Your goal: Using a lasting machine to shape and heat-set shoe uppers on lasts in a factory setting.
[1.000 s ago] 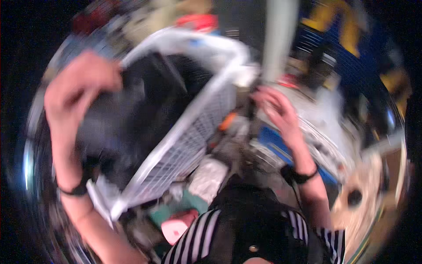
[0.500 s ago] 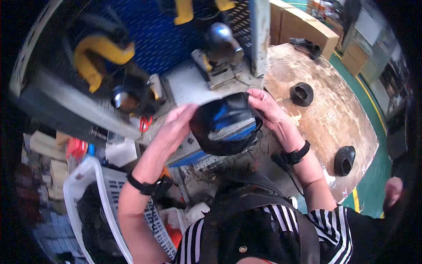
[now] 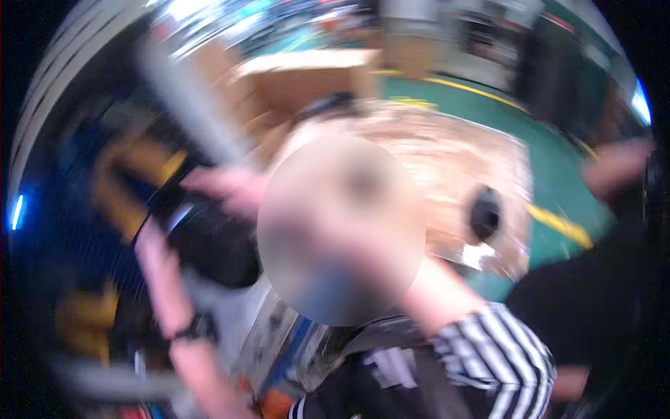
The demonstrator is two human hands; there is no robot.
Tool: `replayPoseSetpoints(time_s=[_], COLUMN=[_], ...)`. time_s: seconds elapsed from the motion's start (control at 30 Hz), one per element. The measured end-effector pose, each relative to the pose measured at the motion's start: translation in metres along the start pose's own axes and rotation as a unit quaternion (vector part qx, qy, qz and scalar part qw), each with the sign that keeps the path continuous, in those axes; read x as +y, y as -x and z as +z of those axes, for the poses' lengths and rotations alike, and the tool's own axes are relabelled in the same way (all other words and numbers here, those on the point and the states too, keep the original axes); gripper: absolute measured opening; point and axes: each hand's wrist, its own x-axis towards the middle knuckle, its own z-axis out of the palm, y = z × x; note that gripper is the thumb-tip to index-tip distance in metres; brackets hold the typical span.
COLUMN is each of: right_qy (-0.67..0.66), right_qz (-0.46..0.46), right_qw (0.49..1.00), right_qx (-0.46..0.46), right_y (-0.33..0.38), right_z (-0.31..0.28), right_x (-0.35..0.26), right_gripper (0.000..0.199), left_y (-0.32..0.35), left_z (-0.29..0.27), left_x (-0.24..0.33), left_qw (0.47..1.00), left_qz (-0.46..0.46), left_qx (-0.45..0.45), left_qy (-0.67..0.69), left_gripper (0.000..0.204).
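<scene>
A black cap (image 3: 220, 248) hangs between my two hands at the left of the view, smeared by motion. My left hand (image 3: 151, 248) grips its left edge, the fingers closed along the rim. At the upper edge, my right hand (image 3: 227, 190) is also closed on the cap, its arm reaching across from the lower right. A blurred round patch covers part of that forearm and the middle of the view. On the wooden table to the right stands another black cap (image 3: 484, 215), apart from my hands.
The wooden table (image 3: 460, 143) spreads ahead and right, with a dark item (image 3: 328, 105) at its far edge. Cardboard boxes (image 3: 307, 84) stand behind it. Yellow machine parts (image 3: 115, 185) are at the left. Another person's hand (image 3: 618, 169) and dark sleeve (image 3: 579, 286) are close at the right.
My view has swung right, toward the wooden table, and the machine now lies at the left. Both hands have kept hold of the cap, which now appears farther left in view.
</scene>
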Motion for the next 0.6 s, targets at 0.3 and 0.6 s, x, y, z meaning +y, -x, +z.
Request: replayPoseSetpoints(time_s=[0.3,0.6], right_qy=[-0.442,-0.386], right_qz=[0.247,0.306], right_qw=[0.854,0.857], right_qx=[0.118,0.152], right_y=[-0.037,-0.044], right_z=[0.042,-0.051], right_x=[0.006,0.06], right_gripper=[0.032,0.029], left_y=[-0.048,-0.039], left_z=[-0.111,0.013], left_x=[-0.024,-0.034], left_qw=[0.99,0.994], left_qz=[-0.005,0.047], left_qx=[0.006,0.025], left_qy=[-0.138,-0.092], left_gripper=[0.04,0.025])
